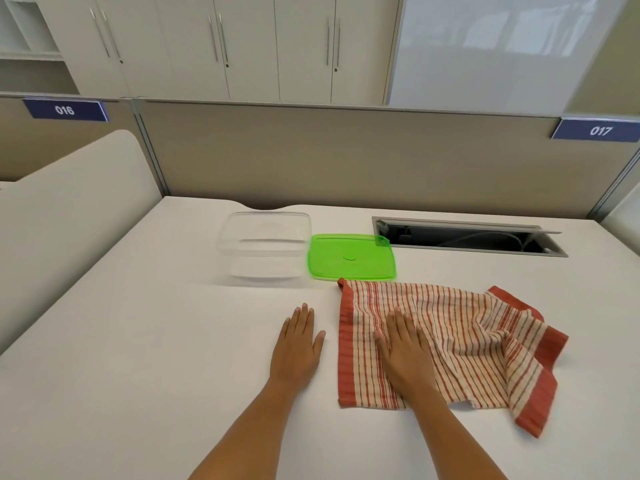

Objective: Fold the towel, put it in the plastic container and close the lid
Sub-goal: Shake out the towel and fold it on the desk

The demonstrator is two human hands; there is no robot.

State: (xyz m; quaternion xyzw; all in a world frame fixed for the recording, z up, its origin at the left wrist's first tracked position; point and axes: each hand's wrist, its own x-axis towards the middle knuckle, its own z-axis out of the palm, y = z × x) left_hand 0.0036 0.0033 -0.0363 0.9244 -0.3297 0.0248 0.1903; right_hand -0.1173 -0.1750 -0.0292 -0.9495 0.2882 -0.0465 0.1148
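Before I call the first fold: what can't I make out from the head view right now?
- Towel: the part under the right hand is covered, and its bunched right side hides its own lower layers.
- Container: clear and blurred; whether it is empty can't be told.
- Lid: its near edge meets the towel's far edge; overlap can't be told.
- Left hand: flat, palm hidden.
- Both forearms: cut off by the bottom edge.

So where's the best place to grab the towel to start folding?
Pinch the towel at its flat near-left corner, coming from the left edge. That side lies smooth under the right hand; the right side is rumpled and doubled over, so a grip there would catch several layers.
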